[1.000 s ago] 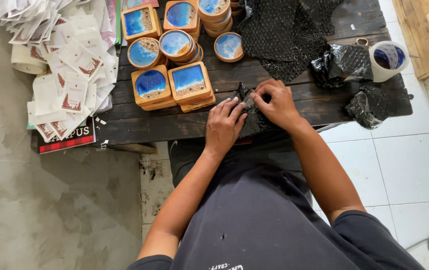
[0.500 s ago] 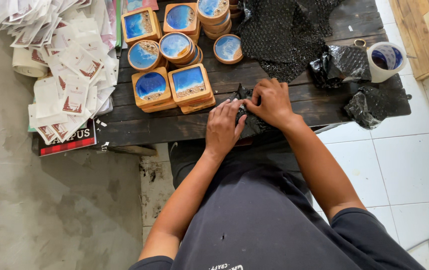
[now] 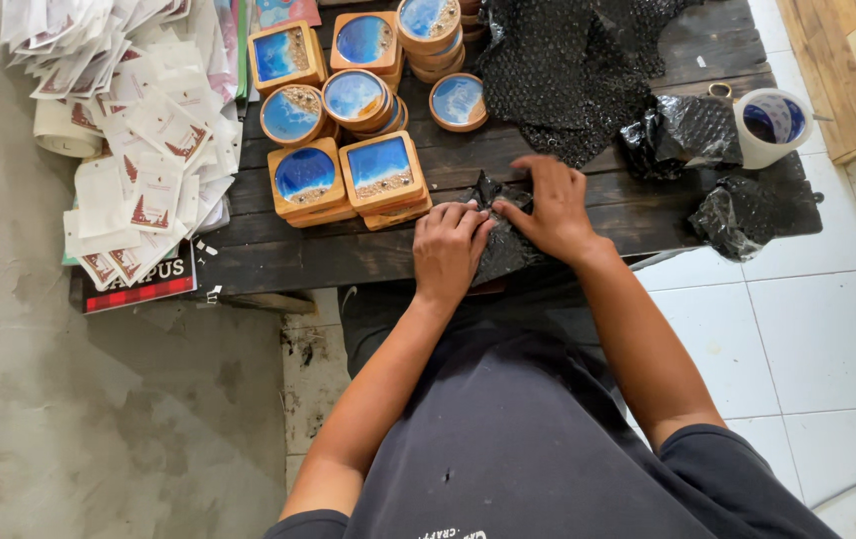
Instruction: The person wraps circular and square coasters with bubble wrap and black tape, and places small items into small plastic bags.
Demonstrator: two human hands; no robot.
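2 hands: left hand (image 3: 451,250), right hand (image 3: 548,210) both pinching black bubble-wrap bundle (image 3: 504,238) | risk: wrap springs open if fingers ease, nudging stacked coasters (image 3: 381,178)

Head cam, looks steeply down onto dark table (image 3: 348,255), close.
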